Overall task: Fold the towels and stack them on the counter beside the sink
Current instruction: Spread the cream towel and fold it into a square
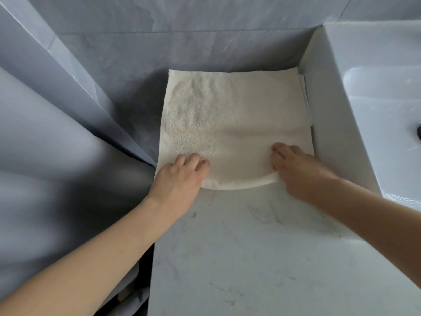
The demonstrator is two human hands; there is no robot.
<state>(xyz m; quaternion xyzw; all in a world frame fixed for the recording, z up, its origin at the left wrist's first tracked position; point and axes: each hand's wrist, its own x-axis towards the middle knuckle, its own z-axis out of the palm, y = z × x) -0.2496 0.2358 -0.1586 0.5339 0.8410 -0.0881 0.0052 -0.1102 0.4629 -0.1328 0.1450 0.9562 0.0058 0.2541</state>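
A cream towel (227, 124) is laid flat on the marble surface (250, 247) at the centre of the frame, pressed against the sink (364, 110) wall at the right. Its near left corner is covered by the left hand (182, 176), fingers loosely spread. The near right edge is pinched by the right hand (296, 169), thumb tucked beneath the slightly lifted hem

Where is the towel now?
In the head view the towel lies flat on the counter, against the back wall, left of the sink, under both hands.
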